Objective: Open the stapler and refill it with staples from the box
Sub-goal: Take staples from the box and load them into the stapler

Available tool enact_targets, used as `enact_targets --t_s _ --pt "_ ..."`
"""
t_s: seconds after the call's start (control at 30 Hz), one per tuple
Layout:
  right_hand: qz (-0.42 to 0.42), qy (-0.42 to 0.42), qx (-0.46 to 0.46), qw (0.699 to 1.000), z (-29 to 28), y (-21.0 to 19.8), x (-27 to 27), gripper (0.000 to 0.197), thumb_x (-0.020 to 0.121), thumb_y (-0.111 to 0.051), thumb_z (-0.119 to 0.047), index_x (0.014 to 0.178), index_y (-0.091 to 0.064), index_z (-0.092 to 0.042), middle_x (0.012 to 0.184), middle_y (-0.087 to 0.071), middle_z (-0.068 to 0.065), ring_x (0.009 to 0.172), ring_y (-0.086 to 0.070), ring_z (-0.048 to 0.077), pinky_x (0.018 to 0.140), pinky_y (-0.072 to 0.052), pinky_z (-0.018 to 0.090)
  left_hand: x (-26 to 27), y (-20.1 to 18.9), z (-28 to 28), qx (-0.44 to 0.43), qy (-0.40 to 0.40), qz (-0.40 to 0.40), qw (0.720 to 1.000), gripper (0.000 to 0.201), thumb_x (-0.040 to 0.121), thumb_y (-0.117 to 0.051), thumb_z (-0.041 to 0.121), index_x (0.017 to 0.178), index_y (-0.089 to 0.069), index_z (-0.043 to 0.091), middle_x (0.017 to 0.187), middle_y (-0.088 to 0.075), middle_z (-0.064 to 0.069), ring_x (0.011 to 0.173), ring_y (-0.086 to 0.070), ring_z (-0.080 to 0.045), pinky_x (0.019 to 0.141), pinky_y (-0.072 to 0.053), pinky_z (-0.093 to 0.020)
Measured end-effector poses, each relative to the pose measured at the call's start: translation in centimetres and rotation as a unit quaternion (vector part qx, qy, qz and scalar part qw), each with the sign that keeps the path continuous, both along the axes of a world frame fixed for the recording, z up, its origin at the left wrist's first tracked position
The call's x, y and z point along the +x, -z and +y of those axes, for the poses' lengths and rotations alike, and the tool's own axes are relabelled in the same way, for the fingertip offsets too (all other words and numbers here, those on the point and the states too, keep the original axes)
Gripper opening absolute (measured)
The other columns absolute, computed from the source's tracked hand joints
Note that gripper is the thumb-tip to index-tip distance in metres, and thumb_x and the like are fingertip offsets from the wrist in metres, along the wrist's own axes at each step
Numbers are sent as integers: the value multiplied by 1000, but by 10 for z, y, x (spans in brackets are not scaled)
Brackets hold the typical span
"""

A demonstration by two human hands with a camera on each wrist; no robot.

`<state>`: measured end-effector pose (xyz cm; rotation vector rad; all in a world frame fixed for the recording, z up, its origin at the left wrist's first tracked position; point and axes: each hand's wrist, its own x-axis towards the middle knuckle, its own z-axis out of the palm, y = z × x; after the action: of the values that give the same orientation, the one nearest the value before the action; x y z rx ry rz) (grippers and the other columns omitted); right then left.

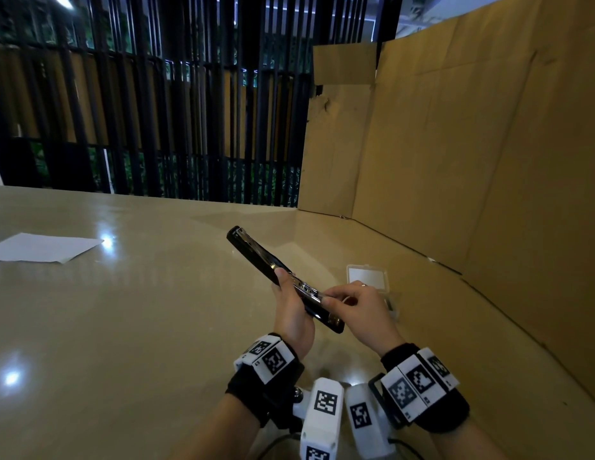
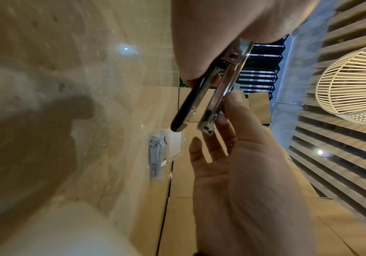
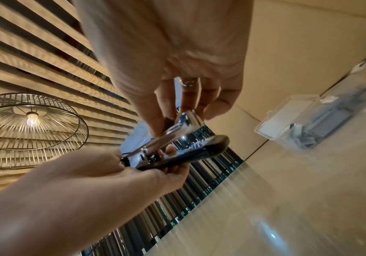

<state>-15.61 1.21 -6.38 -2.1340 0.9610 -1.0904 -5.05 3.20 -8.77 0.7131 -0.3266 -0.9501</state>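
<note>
Head view: the stapler (image 1: pixel 284 280) was up off the surface (image 1: pixel 123 310) in the lower middle of the frame, already flipped open. The left hand (image 1: pixel 291 313) was wrapped around its middle, and the right hand (image 1: pixel 354 308) was pinching the metal magazine end. The clear staple box (image 1: pixel 367 278) sat open just right of the hands.

Left wrist view: the chrome magazine (image 2: pixel 220 97) was split away from the black base (image 2: pixel 188 105), center frame.

Right wrist view: the box (image 3: pixel 304 121), at right, had staples inside. I'd say opening was done and loading wasn't; I couldn't spot a strip in the fingers.
</note>
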Motion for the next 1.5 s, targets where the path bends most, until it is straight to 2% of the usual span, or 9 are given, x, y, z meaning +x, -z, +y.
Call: enact_targets --t_s 0.17,0.43,0.67,0.83,1.03,1.2,1.27,1.4,1.5 --pt "-8 5 1 1000 1 2 3 17 80 -68 -11 96 -73 -6 71 -51 -15 68 -48 -1 62 -34 9 0 -7 3 4 -7 14 1000 67 96 -25 51 149 -20 11 157 -19 -19 139 -36 -30 98 -39 -35" --pt "-53 1 59 997 3 5 5 17 79 -68 -7 95 -72 -2 71 -56 -10 67 -51 3 63 -40 14 2 -5 3 17 -16 6 1000 68 94 -26 54 147 -22 11 155 -26 -18 120 -45 -25 110 -35 -42" --pt "-68 -2 96 993 4 6 5 18 79 -68 -7 97 -71 -3 74 -57 -8 66 -52 1 60 -39 12 2 -7 6 33 -16 0 999 67 94 -26 54 147 -23 13 151 -33 -13 135 -39 -26 113 -33 -42" --pt "-54 -3 123 991 2 6 3 20 78 -68 -3 97 -71 -4 70 -55 -5 63 -52 6 60 -42 14 0 -6 5 35 -17 8 999 70 92 -29 58 146 -24 14 128 -44 -9 118 -48 -26 109 -37 -49" --pt "10 -71 53 996 5 -2 -4 28 86 -62 -11 111 -67 -19 85 -47 -9 79 -49 4 74 -39 11 5 -6 4 29 -16 1 999 66 94 -26 54 148 -22 15 155 -27 -17 131 -42 -31 114 -32 -44" --pt "123 -66 -3 990 -2 -5 -13 26 91 -53 -21 113 -67 -26 107 -48 2 107 -45 16 98 -35 26 16 -4 -4 23 -33 14 999 69 91 -27 60 143 -28 14 107 -46 -9 96 -49 -25 95 -43 -41" --pt "83 -45 10 995 -7 -12 -22 26 93 -51 -18 113 -66 -23 110 -49 6 100 -51 18 90 -43 23 22 -4 -5 16 -36 20 999 63 94 -26 56 143 -29 16 101 -43 -4 88 -49 -19 90 -46 -36" --pt "40 73 25 996 -33 -28 -42 28 94 -44 -6 111 -65 -14 100 -55 7 65 -47 13 46 -39 9 28 -6 -4 3 -38 48 998 55 96 -26 52 145 -26 26 107 -47 3 109 -46 -20 112 -34 -43" --pt "189 120 54 973 -63 -25 -41 28 92 -44 -5 105 -68 -10 107 -65 14 61 -51 14 56 -44 22 30 -6 -2 11 -51 60 997 54 96 -27 52 144 -27 28 105 -48 4 109 -46 -20 113 -34 -43"
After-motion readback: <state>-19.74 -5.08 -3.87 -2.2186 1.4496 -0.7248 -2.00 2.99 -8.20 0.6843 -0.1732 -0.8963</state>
